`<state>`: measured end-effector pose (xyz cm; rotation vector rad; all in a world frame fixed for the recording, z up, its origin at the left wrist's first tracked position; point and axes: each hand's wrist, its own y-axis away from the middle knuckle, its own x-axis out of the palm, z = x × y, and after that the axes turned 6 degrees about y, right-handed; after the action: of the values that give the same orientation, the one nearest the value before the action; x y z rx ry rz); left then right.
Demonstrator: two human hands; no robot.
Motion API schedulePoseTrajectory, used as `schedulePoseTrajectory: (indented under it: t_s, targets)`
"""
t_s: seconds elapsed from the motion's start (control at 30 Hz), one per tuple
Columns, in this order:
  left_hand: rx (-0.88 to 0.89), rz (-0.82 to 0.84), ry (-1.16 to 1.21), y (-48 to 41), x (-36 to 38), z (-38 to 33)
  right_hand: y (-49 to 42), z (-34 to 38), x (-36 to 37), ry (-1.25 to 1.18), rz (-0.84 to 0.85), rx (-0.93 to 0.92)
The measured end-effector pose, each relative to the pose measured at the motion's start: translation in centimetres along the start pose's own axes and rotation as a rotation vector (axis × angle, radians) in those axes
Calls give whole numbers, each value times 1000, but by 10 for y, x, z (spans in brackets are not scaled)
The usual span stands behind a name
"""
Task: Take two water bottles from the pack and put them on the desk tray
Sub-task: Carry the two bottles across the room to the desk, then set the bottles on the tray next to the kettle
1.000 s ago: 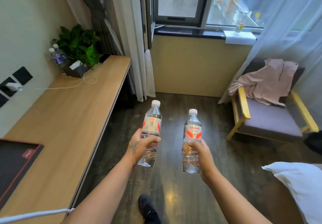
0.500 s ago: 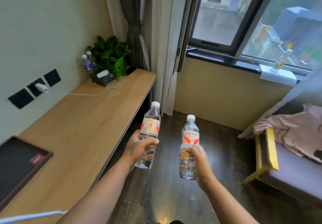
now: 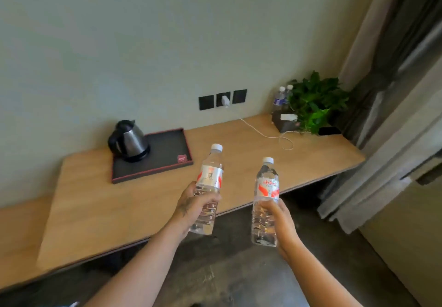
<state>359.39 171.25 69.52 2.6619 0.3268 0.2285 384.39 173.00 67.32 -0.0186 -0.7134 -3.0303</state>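
Here we stand facing the long wooden bench [image 3: 134,201], which runs along the pale wall and carries everything that matters to us. On its left-middle part lies the black tray [image 3: 167,150] with a thin red edge, and the steel kettle [image 3: 129,140] sits on the tray's back left corner, leaving the right and front of the tray bare. At the far right end of the bench we see a green plant [image 3: 315,101] with two other bottles just beside it, which are no part of our job. Nearer to us, our left hand [image 3: 191,207] is wrapped firmly round the lower body of the left water bottle [image 3: 209,180], and our right hand [image 3: 278,220] is clamped the same way on the right water bottle [image 3: 266,189]. Both bottles are capped, close to upright with a slight tilt, and held in the air in front of the bench edge, well short of the tray. We judge that the taking is done and the carrying is in hand. The next move calls for reaching forward and to the left, lowering each bottle base-first onto the bare part of the tray, keeping clear of the kettle, and only then opening our fingers.
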Motion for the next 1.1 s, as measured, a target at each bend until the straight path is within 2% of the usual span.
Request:
schedulePoseTrajectory:
  t_s: [0.13,0.33,0.6,0.8,1.1]
  targets:
    - [9,-208,98,32,-37,13,-20,1,30,94,206,11]
    - [8,-368,199,51,-73,29,-31,-8,76,215,351,14]
    - [-2,-394,244,26,-123,24,-54,-7,137,274,400,25]
    - [27,-369,206,-6,-156,5,-69,3,185,265,350,-12]
    - [14,-342,198,-58,-164,-21,-107,19,218,208,359,-14]
